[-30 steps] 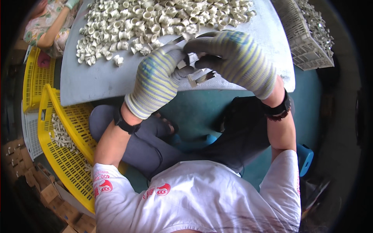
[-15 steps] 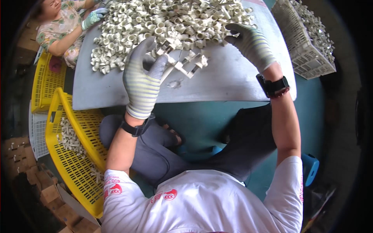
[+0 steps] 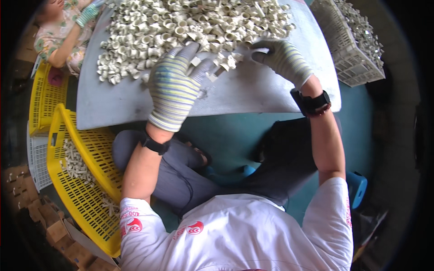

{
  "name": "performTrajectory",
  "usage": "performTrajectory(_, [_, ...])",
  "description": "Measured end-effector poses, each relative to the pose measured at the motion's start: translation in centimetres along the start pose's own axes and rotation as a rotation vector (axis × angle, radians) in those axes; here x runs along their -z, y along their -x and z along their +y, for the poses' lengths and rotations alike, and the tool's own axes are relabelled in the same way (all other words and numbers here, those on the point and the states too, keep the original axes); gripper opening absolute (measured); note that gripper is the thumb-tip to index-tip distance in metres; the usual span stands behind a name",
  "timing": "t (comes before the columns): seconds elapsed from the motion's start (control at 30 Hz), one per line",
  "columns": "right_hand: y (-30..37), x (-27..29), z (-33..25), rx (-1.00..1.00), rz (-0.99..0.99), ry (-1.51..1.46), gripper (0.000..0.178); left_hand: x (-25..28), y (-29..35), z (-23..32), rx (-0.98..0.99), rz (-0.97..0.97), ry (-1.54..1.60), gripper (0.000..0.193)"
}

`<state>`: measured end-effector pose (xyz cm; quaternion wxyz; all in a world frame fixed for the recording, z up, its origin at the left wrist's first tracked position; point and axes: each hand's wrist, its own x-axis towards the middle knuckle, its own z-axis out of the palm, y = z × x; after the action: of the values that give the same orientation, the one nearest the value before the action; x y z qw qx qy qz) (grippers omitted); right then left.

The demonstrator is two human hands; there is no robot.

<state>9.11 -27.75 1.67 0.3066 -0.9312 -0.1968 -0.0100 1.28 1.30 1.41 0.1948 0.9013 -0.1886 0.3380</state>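
Note:
My left hand [image 3: 175, 88], in a striped grey-palmed knit glove, is closed over a white plastic sprue frame [image 3: 211, 77] at the near edge of the pile. Its fingers cover much of the frame; small fittings [image 3: 229, 61] show at the right end. To the right, my right hand [image 3: 285, 61], gloved alike, hovers at the pile's edge with curled fingers and thumb apart, and nothing shows between them. A big heap of white plastic pipe fittings [image 3: 149, 38] spreads over the far part of the grey table [image 3: 266, 97].
At far left, another person's gloved hand [image 3: 88, 14] is beside the heap. Yellow crates [image 3: 88, 144] stand at left, one holding white pieces [image 3: 77, 165]. A white crate [image 3: 355, 54] full of pieces stands at right. A blue stool [image 3: 357, 189] is beside me.
My left hand has moved right and turned over the frame, its fingers coming down on it. The right hand has shifted slightly down and left. The other person's hand has moved away up-left.

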Motion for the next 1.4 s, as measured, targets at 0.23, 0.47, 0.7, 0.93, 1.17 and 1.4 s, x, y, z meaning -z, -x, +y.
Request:
performTrajectory(0.23, [1.5,2.5,-1.2,0.084,-0.007,-0.103,0.020,0.3,0.0,0.4,0.072,0.047,0.061,0.037])
performTrajectory(0.47, [-0.8,-0.5,0.2,0.164,0.055,0.314,0.031,0.7,-0.1,0.6,0.057,0.021,-0.013,0.036])
performTrajectory(0.7, [1.6,2.8,-5.4,0.054,-0.257,-0.715,0.033,2.7,0.5,1.9,-0.033,-0.046,0.194,0.031])
performTrajectory(0.93, [1.8,1.7,-5.8,0.092,-0.334,-0.941,0.034,2.9,-0.1,3.3,-0.066,0.004,0.261,0.027])
performTrajectory(1.17, [1.9,1.9,-6.6,0.120,-0.304,-0.860,0.032,2.6,0.3,3.2,-0.123,0.020,0.262,0.028])
performTrajectory(1.4, [2.6,2.0,-8.9,0.112,-0.266,-0.746,0.027,2.1,0.9,3.4,-0.072,-0.046,0.262,0.033])
